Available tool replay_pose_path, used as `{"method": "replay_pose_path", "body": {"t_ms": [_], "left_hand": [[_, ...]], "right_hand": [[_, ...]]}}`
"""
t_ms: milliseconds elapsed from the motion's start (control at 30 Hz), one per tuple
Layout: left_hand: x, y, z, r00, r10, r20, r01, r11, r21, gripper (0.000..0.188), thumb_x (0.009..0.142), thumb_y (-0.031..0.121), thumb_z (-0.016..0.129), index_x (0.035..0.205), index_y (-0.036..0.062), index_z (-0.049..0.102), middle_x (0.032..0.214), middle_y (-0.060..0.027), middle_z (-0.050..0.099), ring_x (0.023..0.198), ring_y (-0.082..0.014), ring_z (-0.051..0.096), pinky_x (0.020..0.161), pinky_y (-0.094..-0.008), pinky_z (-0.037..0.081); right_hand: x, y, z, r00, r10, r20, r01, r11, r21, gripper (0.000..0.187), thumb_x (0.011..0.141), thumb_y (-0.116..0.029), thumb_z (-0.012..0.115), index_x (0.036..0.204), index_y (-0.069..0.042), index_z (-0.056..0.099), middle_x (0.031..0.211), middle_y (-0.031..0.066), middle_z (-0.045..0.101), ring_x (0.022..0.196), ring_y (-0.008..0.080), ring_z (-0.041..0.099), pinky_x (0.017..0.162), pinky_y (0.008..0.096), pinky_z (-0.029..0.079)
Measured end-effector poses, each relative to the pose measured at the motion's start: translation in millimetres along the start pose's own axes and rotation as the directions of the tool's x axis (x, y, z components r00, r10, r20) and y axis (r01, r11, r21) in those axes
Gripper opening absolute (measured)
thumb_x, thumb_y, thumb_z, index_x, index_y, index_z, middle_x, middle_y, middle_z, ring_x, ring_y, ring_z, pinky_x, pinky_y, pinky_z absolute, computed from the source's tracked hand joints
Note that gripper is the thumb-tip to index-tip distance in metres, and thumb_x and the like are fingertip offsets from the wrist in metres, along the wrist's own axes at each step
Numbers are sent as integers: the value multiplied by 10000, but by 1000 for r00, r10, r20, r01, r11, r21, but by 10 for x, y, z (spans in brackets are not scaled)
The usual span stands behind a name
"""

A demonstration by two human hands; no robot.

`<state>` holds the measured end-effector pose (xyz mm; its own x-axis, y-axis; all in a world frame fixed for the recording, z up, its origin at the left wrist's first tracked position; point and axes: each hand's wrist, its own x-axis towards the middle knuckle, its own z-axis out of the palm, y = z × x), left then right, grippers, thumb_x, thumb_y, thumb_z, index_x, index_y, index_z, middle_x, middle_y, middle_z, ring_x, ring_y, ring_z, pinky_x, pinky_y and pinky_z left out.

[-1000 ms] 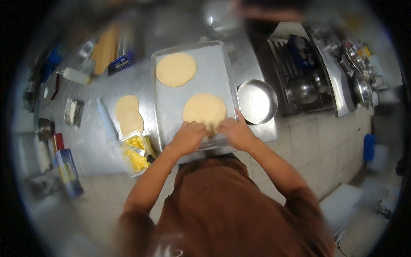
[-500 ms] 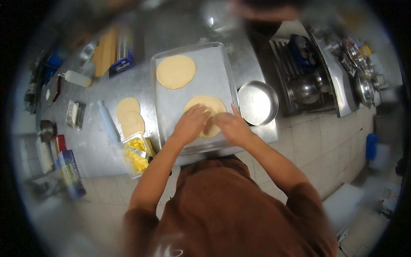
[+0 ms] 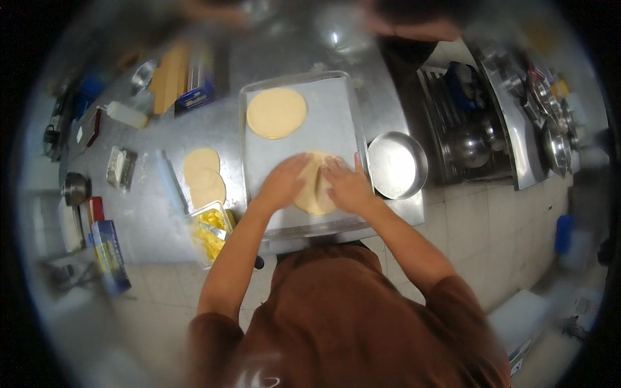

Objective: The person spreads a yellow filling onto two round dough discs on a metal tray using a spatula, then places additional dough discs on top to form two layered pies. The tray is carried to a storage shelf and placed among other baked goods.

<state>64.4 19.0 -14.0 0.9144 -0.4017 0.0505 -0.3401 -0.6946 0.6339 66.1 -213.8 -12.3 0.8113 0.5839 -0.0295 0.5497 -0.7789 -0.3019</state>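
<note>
A metal baking tray [image 3: 336, 116] lined with pale paper lies on the steel counter in front of me. On its near half rests a flat round of dough [image 3: 315, 194]. My left hand [image 3: 283, 183] and my right hand [image 3: 346, 184] both lie flat on that round, fingers spread, covering most of it. A second dough round [image 3: 277, 112] sits uncovered on the tray's far half.
Left of the tray are two stacked dough rounds [image 3: 204, 176], a clear rolling pin [image 3: 172, 187] and a tub of yellow filling [image 3: 210, 233]. An empty round metal pan [image 3: 396, 165] stands right of the tray. Boxes and bottles line the counter's left; another person's arm [image 3: 414, 26] shows at the far edge.
Both my hands have moved from the near edge of the dough round up onto its middle, now pressing flat on it.
</note>
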Motion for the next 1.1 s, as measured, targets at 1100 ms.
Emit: {"method": "replay_pose_path", "body": {"t_ms": [1100], "left_hand": [[-7, 140, -30, 996, 7, 85, -12, 998, 58, 564, 1020, 195, 532, 1545, 44, 393, 1544, -194, 467, 1460, -354, 404, 1218, -476, 293]], "right_hand": [[32, 25, -124, 982, -92, 167, 104, 992, -64, 524, 950, -198, 597, 1450, -57, 525, 1588, 166, 423, 1474, 344, 388, 1210, 654, 194]]}}
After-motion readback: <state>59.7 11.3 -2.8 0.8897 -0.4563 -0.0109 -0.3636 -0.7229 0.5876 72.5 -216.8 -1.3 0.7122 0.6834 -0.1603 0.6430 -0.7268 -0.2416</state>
